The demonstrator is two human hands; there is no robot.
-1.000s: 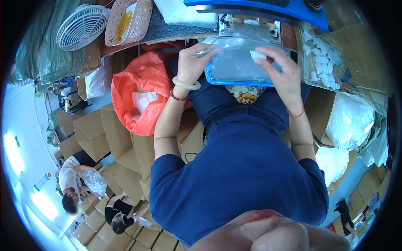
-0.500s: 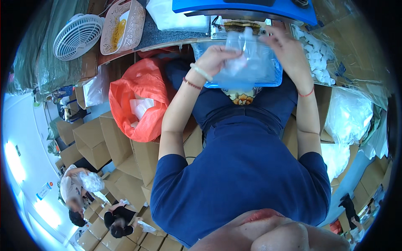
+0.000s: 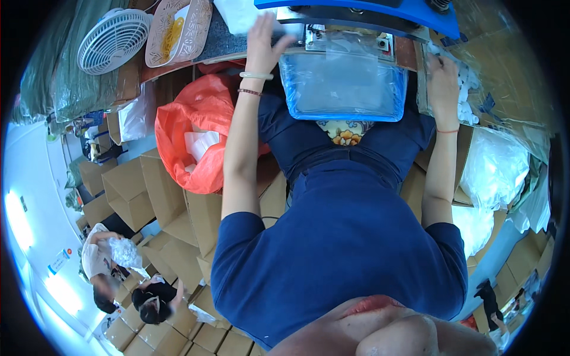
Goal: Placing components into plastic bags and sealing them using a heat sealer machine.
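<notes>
My left hand [image 3: 265,46] is open, fingers stretched and thumb apart, just over the edge of a stack of white plastic bags [image 3: 237,15] on the bench. My right hand [image 3: 443,78] is at the box holding small white rolled pieces [image 3: 467,89]; its fingers are bent, and what they hold, if anything, is hidden. Between my hands a blue tray [image 3: 350,116] lies above my lap with clear plastic bags [image 3: 338,83] in it. One bag reaches up to the metal plate [image 3: 314,40] of a blue press-like machine [image 3: 380,12].
Left on the bench are a white fan [image 3: 113,41] and a pink basket [image 3: 155,50] with yellow rubber bands. Below hangs a red bag [image 3: 199,127] with white pieces inside. Cardboard boxes [image 3: 127,193] stand behind, with two people at lower left. Clear plastic bags [image 3: 496,163] are at right.
The clear bag held between my hands is out of them. My left hand has moved up and left, opening; my right hand has moved right to the box of white pieces.
</notes>
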